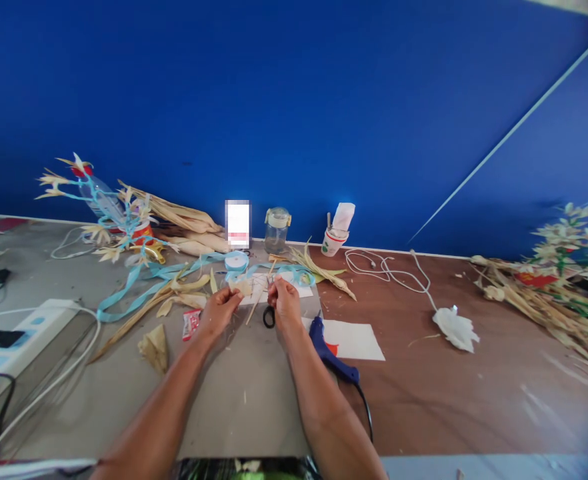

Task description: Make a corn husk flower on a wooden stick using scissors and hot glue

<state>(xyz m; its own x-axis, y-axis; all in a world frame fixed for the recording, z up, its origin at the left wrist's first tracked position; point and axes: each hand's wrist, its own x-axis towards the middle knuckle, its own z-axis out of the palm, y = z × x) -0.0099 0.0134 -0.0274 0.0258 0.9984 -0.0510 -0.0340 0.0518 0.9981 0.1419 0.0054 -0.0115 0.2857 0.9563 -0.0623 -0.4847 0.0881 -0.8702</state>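
Observation:
My left hand [220, 312] is closed in a pinch on a pale strip of corn husk [243, 287], just above the middle of the table. Close beside it, my right hand [285, 303] is closed, with the black handle loop of a pair of scissors [269, 317] hanging below its fingers. The blades are mostly hidden by the hand. Under both hands lies white paper [301, 283] with a thin stick [253, 311] across it. Light blue ribbon [127, 293] and its roll [237, 261] lie behind and left of my left hand.
A blue glue gun [327, 350] rests on white paper [359, 340] by my right forearm. Husk strips [174, 290], a red wrapper [191, 325] and a power strip [24, 340] lie left. A glass jar [277, 233] and a paper cup [334, 243] stand by the wall.

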